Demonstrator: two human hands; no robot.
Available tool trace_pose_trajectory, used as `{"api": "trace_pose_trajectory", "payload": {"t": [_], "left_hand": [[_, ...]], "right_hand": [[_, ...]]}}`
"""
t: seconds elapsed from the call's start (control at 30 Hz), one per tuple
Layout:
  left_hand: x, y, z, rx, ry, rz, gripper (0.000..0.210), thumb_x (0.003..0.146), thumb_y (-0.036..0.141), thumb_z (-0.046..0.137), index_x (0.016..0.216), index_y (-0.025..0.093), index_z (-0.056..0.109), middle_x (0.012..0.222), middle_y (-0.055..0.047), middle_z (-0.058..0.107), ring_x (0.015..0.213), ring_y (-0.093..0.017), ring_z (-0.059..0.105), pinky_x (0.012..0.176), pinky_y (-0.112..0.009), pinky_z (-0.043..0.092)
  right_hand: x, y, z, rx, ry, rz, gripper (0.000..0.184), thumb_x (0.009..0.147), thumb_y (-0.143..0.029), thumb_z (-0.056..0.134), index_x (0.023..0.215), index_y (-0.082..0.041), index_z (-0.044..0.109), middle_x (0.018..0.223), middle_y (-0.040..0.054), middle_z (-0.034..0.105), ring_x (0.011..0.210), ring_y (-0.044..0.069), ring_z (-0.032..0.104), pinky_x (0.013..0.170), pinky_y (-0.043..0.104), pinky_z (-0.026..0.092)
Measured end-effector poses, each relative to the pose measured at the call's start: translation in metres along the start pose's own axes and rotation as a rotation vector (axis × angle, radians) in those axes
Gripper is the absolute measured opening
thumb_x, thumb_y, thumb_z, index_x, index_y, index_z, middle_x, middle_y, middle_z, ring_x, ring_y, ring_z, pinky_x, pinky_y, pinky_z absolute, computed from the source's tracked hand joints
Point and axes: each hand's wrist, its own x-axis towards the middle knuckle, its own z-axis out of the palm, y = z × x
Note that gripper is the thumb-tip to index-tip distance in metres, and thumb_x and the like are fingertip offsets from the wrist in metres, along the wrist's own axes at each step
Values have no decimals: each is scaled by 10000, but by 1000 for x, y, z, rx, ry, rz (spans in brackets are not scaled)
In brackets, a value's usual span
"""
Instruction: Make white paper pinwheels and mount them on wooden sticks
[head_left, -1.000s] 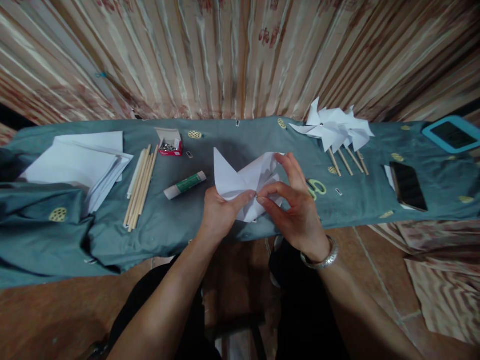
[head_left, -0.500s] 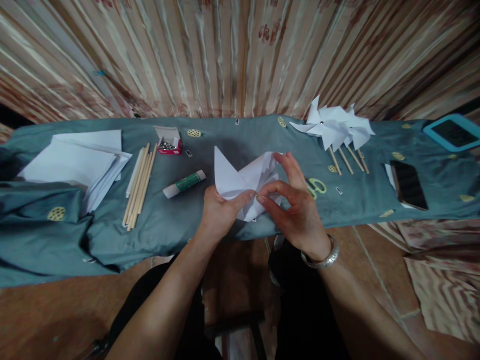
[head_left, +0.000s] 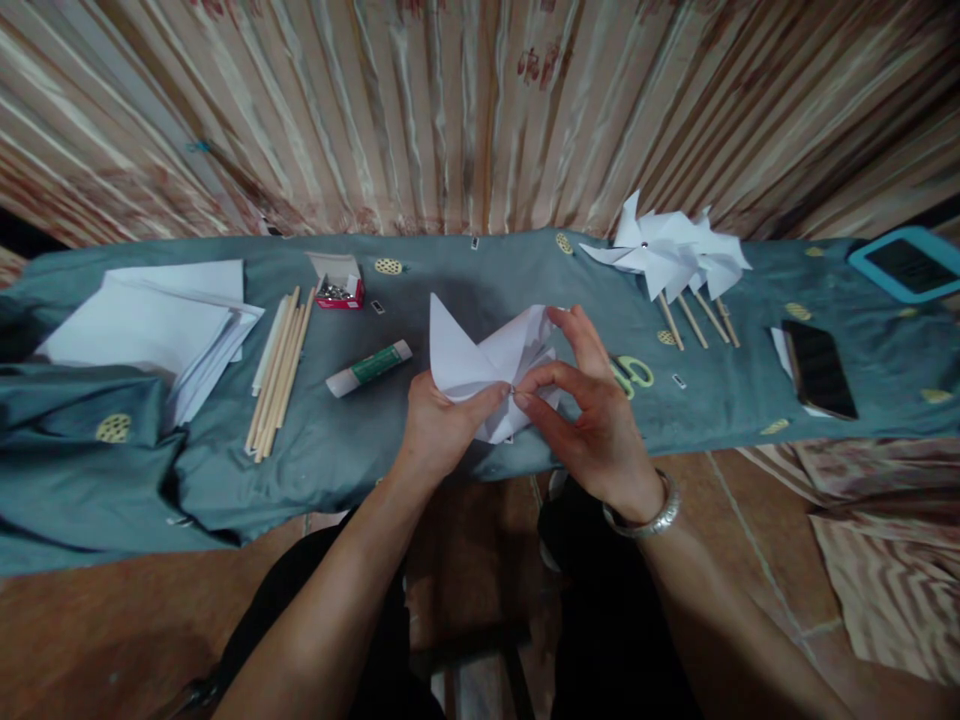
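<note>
Nearest, the left hand [head_left: 435, 425] holds a white paper pinwheel [head_left: 484, 365] over the front edge of the cloth-covered counter [head_left: 330, 460], its thumb pressed near the centre and its other fingers hidden beneath the paper. The right hand [head_left: 589, 420], with a silver bracelet [head_left: 649, 515] at the wrist, has its thumb and index finger pinched narrow on a tiny metal piece at that centre, seemingly a thumbtack [head_left: 513, 390]; its remaining fingers reach to the paper's right corner. The folding looks largely done and the pinning under way, though whether the tack is through cannot be told, and no stick shows on this pinwheel. Just beyond the right hand lie green-handled scissors [head_left: 637, 371], partly hidden; to the left, a glue stick [head_left: 370, 368] and a bundle of loose wooden sticks [head_left: 279, 375], not yet used. Farther back stand an open thumbtack box [head_left: 340, 292] with plenty inside and, at far left, a stack of white paper sheets [head_left: 150, 325], so material remains. Back right, several finished pinwheels [head_left: 660, 255] overlap, already mounted on sticks, before the curtain [head_left: 450, 120].
</note>
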Motion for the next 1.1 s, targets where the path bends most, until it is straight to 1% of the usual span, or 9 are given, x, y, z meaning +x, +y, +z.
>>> {"api": "trace_pose_trajectory", "payload": {"t": [0.13, 0.3, 0.47, 0.6, 0.73, 0.93, 1.03, 1.1], "left_hand": [[-1, 2, -1, 1, -34, -1, 222, 541, 219, 795, 736, 135, 730, 713, -33, 734, 630, -169, 657, 600, -261, 531], [-2, 4, -2, 33, -83, 2, 230, 550, 234, 807, 746, 139, 735, 717, -33, 733, 628, -167, 652, 595, -254, 526], [-1, 2, -3, 25, -112, 13, 239, 559, 250, 823, 744, 134, 728, 712, -34, 729, 618, -157, 646, 588, -248, 524], [1, -2, -4, 22, -129, 25, 267, 553, 277, 833, 743, 127, 721, 710, -32, 726, 611, -150, 638, 583, -249, 525], [2, -3, -4, 13, -140, 46, 241, 562, 273, 829, 720, 129, 718, 693, -25, 720, 587, -136, 624, 559, -234, 518], [2, 0, -4, 17, -127, 36, 228, 555, 258, 828, 708, 133, 713, 679, -18, 719, 585, -137, 630, 564, -233, 522], [1, 1, -4, 30, -120, 27, 249, 561, 264, 825, 745, 128, 725, 712, -27, 733, 619, -153, 650, 594, -248, 536], [1, 1, -4, 35, -117, 22, 269, 567, 270, 825, 773, 125, 733, 739, -35, 742, 645, -162, 662, 610, -255, 542]], "right_hand": [[0, -1, -1, 23, -11, 36, 73, 861, -240, 591, 823, -223, 651, 1530, 31, 375, 1467, 331, 201, 1132, 608, 267], [0, 1, -1, 48, -14, 50, 71, 859, -249, 600, 815, -223, 650, 1526, 40, 379, 1465, 330, 209, 1147, 611, 229], [1, 3, -2, 82, -26, 62, 84, 864, -262, 601, 811, -224, 653, 1522, 38, 386, 1466, 312, 216, 1157, 580, 229], [2, 3, -4, 110, -64, 99, 102, 860, -287, 606, 814, -212, 656, 1523, 64, 385, 1468, 316, 207, 1162, 576, 206], [2, 3, -5, 130, -75, 119, 112, 854, -300, 613, 811, -207, 659, 1513, 80, 397, 1469, 309, 207, 1169, 560, 189], [2, 3, -4, 150, -39, 120, 94, 847, -300, 629, 819, -219, 668, 1500, 60, 415, 1467, 291, 216, 1172, 546, 204], [1, 4, -2, 164, -2, 112, 89, 832, -305, 651, 810, -219, 661, 1492, 58, 425, 1456, 299, 249, 1166, 543, 229], [1, 5, -1, 157, 32, 110, 93, 821, -307, 666, 849, -219, 653, 1488, 72, 427, 1443, 303, 281, 1158, 540, 255]]}}
